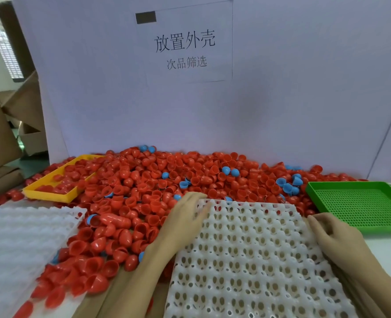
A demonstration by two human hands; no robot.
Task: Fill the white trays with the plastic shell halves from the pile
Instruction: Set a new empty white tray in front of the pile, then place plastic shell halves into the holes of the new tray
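Second white tray (18, 244) lying far left, yellow tray (52, 193) behind it. Pile of shell halves (144, 180) spreading mid-worktop. I'm seeing left hand (187, 212) resting fingers spread on the holed white tray (254, 260); right hand (334, 237) curling over its right edge.

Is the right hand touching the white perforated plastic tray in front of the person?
Touching. In the head view the right hand lies on the right edge of the white perforated plastic tray, its fingers resting against the rim with no gap visible.
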